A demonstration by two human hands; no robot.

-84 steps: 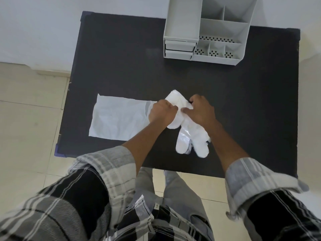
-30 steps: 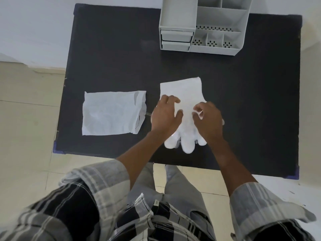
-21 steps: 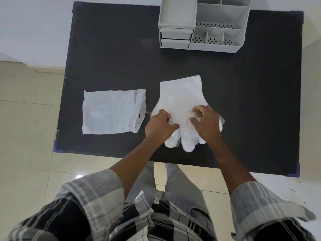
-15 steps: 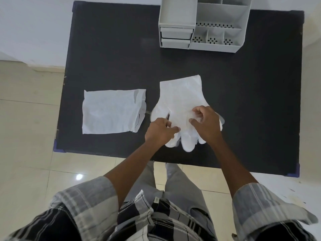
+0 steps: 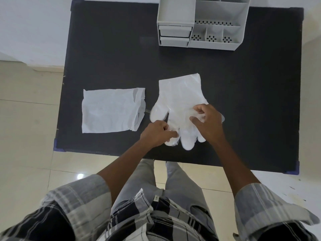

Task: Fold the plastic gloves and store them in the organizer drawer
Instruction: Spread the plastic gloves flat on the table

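Note:
Clear plastic gloves [image 5: 180,100] lie spread flat in a stack on the black table [image 5: 107,54], cuff away from me, fingers toward the near edge. My left hand [image 5: 157,134] pinches a glove finger at the lower left. My right hand [image 5: 207,123] pinches the plastic on the right side of the palm area. The grey organizer [image 5: 201,23] stands at the table's far edge; its two small drawers [image 5: 174,35] on the left side are closed.
A flat white plastic packet [image 5: 111,110] lies left of the gloves, its open end toward them. The table's near edge runs just below my hands. Tiled floor surrounds the table, with a white wall behind.
The bunched gloves were spread out flat on the table. In the last second my left hand slid from the palm area down to the glove fingers; my right hand closed its pinch on the right side.

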